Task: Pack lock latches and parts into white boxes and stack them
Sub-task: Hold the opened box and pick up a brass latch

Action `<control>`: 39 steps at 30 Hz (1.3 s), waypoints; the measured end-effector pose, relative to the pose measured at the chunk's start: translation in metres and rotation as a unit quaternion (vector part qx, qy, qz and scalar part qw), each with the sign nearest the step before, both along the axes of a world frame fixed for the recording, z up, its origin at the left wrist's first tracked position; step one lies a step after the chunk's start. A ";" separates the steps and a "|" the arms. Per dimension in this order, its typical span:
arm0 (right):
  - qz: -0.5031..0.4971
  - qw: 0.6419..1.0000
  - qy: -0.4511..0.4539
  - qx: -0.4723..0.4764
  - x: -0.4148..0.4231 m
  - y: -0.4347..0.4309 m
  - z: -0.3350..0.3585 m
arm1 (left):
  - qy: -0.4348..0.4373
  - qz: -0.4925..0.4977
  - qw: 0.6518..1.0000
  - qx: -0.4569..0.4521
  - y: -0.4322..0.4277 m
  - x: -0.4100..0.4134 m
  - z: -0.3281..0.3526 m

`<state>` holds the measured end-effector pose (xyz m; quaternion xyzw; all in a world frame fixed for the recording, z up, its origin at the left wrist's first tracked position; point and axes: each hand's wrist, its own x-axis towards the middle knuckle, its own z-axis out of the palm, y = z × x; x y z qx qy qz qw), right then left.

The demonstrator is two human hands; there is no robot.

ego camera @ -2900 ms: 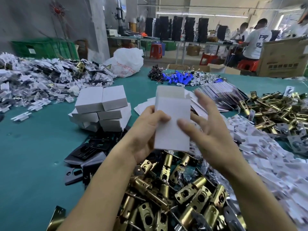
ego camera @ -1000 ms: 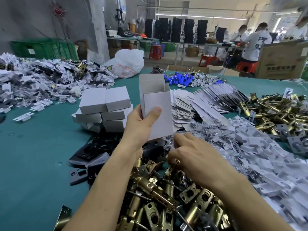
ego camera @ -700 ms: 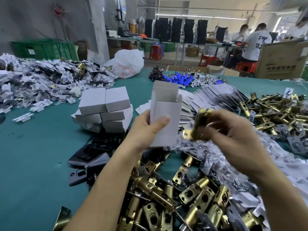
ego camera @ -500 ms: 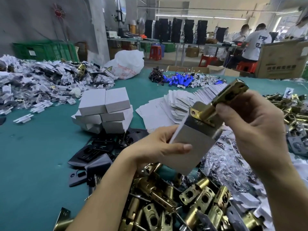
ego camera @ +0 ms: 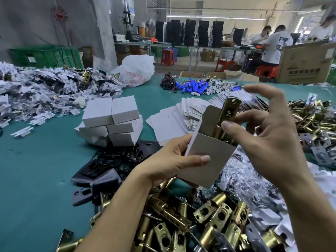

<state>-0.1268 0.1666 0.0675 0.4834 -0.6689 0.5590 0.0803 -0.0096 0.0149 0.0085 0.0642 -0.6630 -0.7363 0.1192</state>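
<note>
Mid-frame, our left hand (ego camera: 163,160) grips the white box (ego camera: 218,155), right hand (ego camera: 269,142) pinches a brass latch (ego camera: 229,110) halfway in; stacked boxes (ego camera: 109,115) few, latch pile (ego camera: 209,224) huge.

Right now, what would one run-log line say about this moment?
step: latch into box | left grip: holds white box, flap open | right grip: pinches brass latch, partly inside box

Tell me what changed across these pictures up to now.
The right hand dipped into the brass latch pile, pinched one latch, lifted it and slid it into the open white box, where it now sits partway in with its faceplate sticking out. The left hand tilted the box while gripping it throughout. The stack of closed boxes stayed put.
</note>
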 end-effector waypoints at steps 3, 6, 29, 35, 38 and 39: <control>0.002 0.999 0.035 0.005 0.003 -0.008 -0.003 | 0.016 0.004 1.000 0.018 0.000 -0.001 -0.001; 0.016 1.000 0.022 0.006 0.005 -0.014 -0.007 | 0.027 0.017 0.999 0.019 -0.001 -0.002 -0.003; -0.170 0.961 -0.043 0.215 -0.047 -0.003 -0.041 | 0.053 0.125 0.980 0.148 -0.007 0.000 0.006; -0.283 0.824 -0.032 0.490 -0.071 0.010 -0.067 | 0.063 0.140 0.977 0.150 -0.009 0.000 0.004; -0.296 0.829 -0.070 0.469 -0.075 0.010 -0.075 | 0.059 0.149 0.982 0.097 -0.011 -0.002 -0.001; -0.298 0.835 -0.075 0.457 -0.076 0.010 -0.077 | 0.054 0.150 0.985 0.073 -0.011 -0.002 -0.003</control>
